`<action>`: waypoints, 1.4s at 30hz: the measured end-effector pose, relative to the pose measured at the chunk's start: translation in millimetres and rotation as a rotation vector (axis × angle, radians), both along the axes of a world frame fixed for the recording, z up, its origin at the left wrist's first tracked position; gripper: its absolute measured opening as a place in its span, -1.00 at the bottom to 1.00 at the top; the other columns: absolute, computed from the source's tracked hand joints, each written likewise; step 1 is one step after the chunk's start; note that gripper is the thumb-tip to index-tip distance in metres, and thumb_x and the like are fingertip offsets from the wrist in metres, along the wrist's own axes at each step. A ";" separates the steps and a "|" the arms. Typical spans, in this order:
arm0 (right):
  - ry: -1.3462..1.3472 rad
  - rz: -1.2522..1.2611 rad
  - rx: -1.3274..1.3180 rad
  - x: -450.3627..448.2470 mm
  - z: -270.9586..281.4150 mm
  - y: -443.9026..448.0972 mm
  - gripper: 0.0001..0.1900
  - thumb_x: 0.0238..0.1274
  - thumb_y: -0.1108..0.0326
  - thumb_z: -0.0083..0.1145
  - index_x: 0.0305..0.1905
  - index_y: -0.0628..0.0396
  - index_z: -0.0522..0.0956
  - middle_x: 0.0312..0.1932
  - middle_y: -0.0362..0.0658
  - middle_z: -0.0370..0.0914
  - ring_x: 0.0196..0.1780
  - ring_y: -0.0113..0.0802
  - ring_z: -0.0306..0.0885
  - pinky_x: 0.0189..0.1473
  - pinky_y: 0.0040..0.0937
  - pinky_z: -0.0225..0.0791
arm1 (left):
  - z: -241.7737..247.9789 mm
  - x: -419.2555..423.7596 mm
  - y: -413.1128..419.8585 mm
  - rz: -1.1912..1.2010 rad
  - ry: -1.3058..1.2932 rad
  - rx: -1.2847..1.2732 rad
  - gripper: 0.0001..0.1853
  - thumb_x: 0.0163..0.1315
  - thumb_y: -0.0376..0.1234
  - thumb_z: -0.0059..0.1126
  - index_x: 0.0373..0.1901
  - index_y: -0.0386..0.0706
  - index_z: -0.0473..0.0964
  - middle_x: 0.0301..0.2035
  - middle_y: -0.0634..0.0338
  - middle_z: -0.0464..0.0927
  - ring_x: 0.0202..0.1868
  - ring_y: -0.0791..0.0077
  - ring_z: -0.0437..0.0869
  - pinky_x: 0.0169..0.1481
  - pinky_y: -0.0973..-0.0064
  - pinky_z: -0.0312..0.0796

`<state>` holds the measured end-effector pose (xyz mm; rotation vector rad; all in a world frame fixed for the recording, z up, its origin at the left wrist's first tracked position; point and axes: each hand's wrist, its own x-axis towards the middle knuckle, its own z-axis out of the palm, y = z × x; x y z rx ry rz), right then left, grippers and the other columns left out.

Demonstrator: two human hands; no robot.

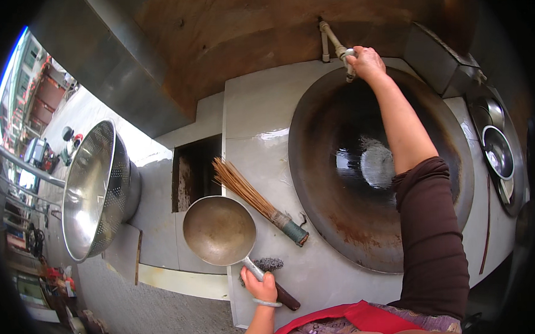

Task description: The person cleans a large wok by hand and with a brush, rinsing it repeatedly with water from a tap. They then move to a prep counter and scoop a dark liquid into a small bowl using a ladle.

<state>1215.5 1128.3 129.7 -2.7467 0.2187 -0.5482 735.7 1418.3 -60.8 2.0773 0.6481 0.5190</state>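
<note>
At the bottom centre my left hand (pixel 260 285), with a bangle on its wrist, grips the handle of a metal ladle (pixel 220 230). The ladle's round bowl looks empty. Up at the back wall my right hand (pixel 366 63) holds the fitting at the end of a water pipe tap (pixel 336 42), over the far rim of a large wok (pixel 340 217). A little liquid lies in the wok's bottom and reflects light. A bamboo brush (pixel 255 198) with a green-wrapped end lies between ladle and wok. Beside the ladle's handle is a dark metal scouring pad (pixel 269 264).
A big perforated metal colander (pixel 89 191) stands at the left, near a square opening (pixel 201 169) in the counter. Metal bowls (pixel 497 152) sit on a dark lid or pan at the right, near a thin rod (pixel 486 230). A street shows beyond the left edge.
</note>
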 end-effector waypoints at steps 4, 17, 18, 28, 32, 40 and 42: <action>-0.272 0.207 -0.084 24.9 -34.0 -19.0 -0.72 0.03 0.33 0.04 -0.10 -0.01 0.57 -0.21 0.04 0.53 -0.06 0.01 0.48 -0.02 -0.16 0.36 | -2.9 -2.5 3.2 -0.043 0.006 0.075 -0.45 -0.16 -0.39 -0.05 -0.03 -0.45 0.36 -0.10 -0.04 0.28 -0.28 0.27 0.49 -0.36 0.46 0.50; -0.039 0.431 0.220 -158.8 -134.8 85.8 -0.71 -0.08 0.25 0.14 -0.17 0.01 0.53 -0.30 0.00 0.51 -0.19 0.00 0.52 -0.16 -0.12 0.43 | -8.1 -1.6 7.4 -0.090 -0.002 0.192 -0.42 -0.17 -0.40 -0.10 -0.02 -0.51 0.35 -0.08 -0.12 0.29 -0.16 0.17 0.45 -0.34 0.46 0.49; 0.169 0.689 0.182 -212.3 -137.6 105.6 -0.60 -0.05 0.10 0.19 -0.07 -0.03 0.49 -0.28 0.00 0.51 -0.17 -0.02 0.52 -0.17 -0.14 0.43 | -9.0 -1.5 6.0 -0.064 0.007 0.102 -0.42 -0.16 -0.38 -0.09 -0.01 -0.50 0.35 -0.08 -0.12 0.30 -0.17 0.15 0.45 -0.26 0.42 0.44; 0.740 0.814 0.482 -301.5 -115.8 107.6 -0.35 -0.14 0.23 0.15 0.13 0.26 0.27 -0.07 0.13 0.47 -0.02 0.05 0.47 -0.01 -0.14 0.37 | -7.8 3.4 3.1 -0.022 -0.003 -0.148 -0.45 -0.09 -0.44 -0.08 0.05 -0.43 0.29 -0.10 0.05 0.26 -0.45 0.41 0.50 -0.48 0.54 0.45; 0.482 0.572 0.391 -314.5 -141.8 2.1 -0.36 -0.14 0.24 0.13 0.16 0.08 0.25 -0.11 0.11 0.50 -0.05 0.08 0.48 -0.01 -0.11 0.36 | -7.6 2.6 2.1 -0.004 -0.011 -0.151 -0.46 -0.10 -0.42 -0.07 0.02 -0.44 0.33 -0.01 0.00 0.27 -0.27 0.32 0.51 -0.45 0.53 0.53; 0.933 -0.155 -0.112 -294.8 -202.7 -245.9 -0.27 -0.01 0.35 0.07 0.34 -0.18 0.09 -0.13 0.09 0.53 -0.06 0.01 0.52 -0.07 -0.14 0.39 | -1.5 4.9 -4.5 0.053 0.026 -0.162 -0.43 -0.10 -0.43 -0.12 0.06 -0.42 0.30 -0.05 0.06 0.26 -0.33 0.36 0.50 -0.46 0.57 0.48; 1.086 0.004 -0.048 -308.4 -210.8 -247.2 -0.24 -0.04 0.31 0.11 0.34 -0.09 0.08 -0.06 0.11 0.52 0.02 0.00 0.50 0.02 -0.20 0.38 | 3.7 6.9 -7.3 0.064 0.074 -0.130 -0.43 -0.11 -0.45 -0.12 0.07 -0.42 0.29 -0.04 0.07 0.25 -0.33 0.38 0.50 -0.47 0.57 0.46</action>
